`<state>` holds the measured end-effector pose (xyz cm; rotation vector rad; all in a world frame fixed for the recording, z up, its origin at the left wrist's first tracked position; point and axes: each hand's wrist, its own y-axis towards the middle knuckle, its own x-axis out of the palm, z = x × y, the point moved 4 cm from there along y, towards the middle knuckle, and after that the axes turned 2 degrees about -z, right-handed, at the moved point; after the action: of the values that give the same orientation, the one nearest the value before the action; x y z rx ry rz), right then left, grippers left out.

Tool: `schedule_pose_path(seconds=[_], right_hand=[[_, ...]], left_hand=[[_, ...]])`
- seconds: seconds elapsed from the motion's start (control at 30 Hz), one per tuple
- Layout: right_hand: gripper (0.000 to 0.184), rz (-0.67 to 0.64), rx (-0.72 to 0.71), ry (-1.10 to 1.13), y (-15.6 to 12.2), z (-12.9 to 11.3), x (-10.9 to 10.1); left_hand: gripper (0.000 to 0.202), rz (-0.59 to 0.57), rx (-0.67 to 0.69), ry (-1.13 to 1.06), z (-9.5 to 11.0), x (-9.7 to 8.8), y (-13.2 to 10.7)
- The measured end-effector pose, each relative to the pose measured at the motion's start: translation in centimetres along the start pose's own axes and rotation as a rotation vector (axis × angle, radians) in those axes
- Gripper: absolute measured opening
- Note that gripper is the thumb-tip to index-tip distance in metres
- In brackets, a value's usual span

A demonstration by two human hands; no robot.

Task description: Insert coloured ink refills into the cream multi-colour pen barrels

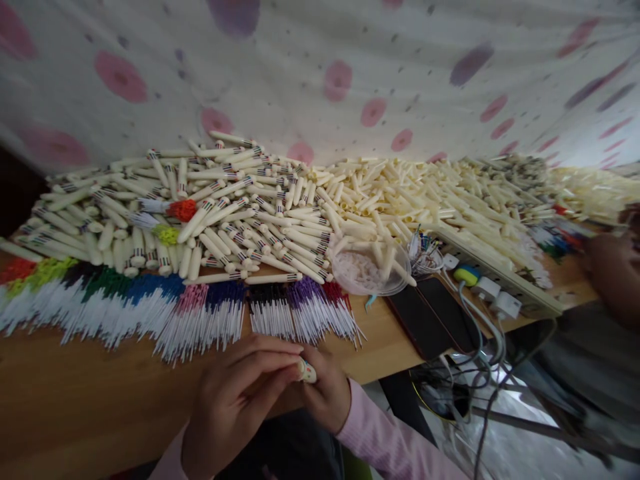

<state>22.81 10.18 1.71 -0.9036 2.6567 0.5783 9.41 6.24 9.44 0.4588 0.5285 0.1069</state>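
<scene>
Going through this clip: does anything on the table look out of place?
Yes: one orange-tipped bundle and one yellow-tipped bundle lie atop the pile of cream pens, apart from the colour-sorted row of white sticks.

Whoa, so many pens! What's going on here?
Someone in pink sleeves is handling a cream pen: the right hand grips it while the left hand touches its end. Just beyond lie rows of refills with coloured ends, and behind them a heap of cream multicolour pens. At the far right, another person's hand is too dim to read.
</scene>
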Motion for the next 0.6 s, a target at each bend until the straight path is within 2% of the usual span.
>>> schedule_pose_path(seconds=[0.1,0.17,0.27,0.4,0.57,0.6], right_hand=[[0.019,0.023,0.052,0.020,0.1,-0.2,-0.2],[0.032,0.027,0.089,0.043,0.2,-0.6,-0.4],[0.046,-0.041,0.107,0.131,0.2,-1.4,-0.3],[0.047,-0.096,0.152,0.308,-0.1,-1.8,0.2],[0.057,-0.128,0.387,0.697,-0.9,0.0,1.9],[0.061,-0.151,0.389,0.729,-1.0,0.2,2.3]], left_hand=[[0.011,0.013,-0.056,-0.065,-1.1,0.0,0.3],[0.010,0.027,-0.104,-0.090,-1.7,-0.2,0.5],[0.010,0.007,-0.152,-0.153,-2.1,-0.4,0.7],[0.009,-0.047,-0.233,-0.321,-2.7,0.3,0.7],[0.009,0.006,-0.334,-0.428,-3.2,1.6,0.2],[0.009,0.001,-0.335,-0.443,-3.2,1.8,0.1]])
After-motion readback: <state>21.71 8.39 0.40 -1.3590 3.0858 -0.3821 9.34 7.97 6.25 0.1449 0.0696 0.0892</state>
